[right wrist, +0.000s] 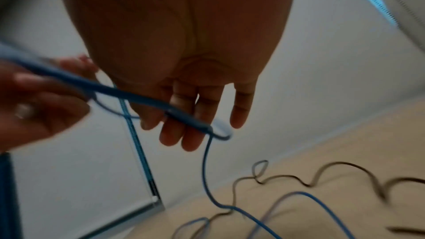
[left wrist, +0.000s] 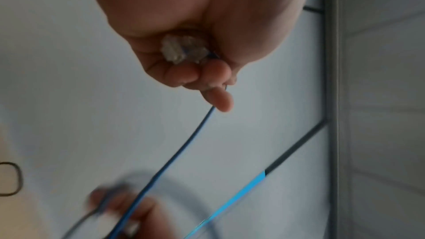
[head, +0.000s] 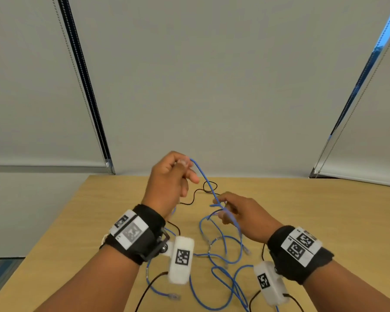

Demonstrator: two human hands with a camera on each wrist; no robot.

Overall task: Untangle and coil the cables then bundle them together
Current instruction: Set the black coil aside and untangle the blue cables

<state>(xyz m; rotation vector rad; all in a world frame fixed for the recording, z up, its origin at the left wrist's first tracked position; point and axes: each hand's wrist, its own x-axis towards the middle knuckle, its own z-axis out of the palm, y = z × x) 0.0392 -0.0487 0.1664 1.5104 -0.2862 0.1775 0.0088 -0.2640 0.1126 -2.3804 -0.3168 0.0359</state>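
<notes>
Up above the tabletop (head: 302,210), the left hand (head: 167,183) is lifted and curled tight around the clear plug end (left wrist: 181,49) of the blue cable (head: 204,176), pinching it in the fingers, probably so that end stays put while the slack gets sorted. From there the blue cable slants down to the right hand (head: 241,212), which sits lower, just off the tabletop. Its fingers (right wrist: 190,126) look mostly straight and relaxed, with the blue cable draped across them and not really gripped, I'd guess so the line can slide through as it's fed out. Below the right hand the rest of the blue cable sprawls in loose overlapping loops on the tabletop toward the person, with another plug (head: 173,296) lying near the front edge. A thin black cable (head: 198,192) snakes across the tabletop beyond both hands and reappears nearer the wrists, crossing the blue loops. Looks like early untangling to me, nothing coiled or bundled yet.
</notes>
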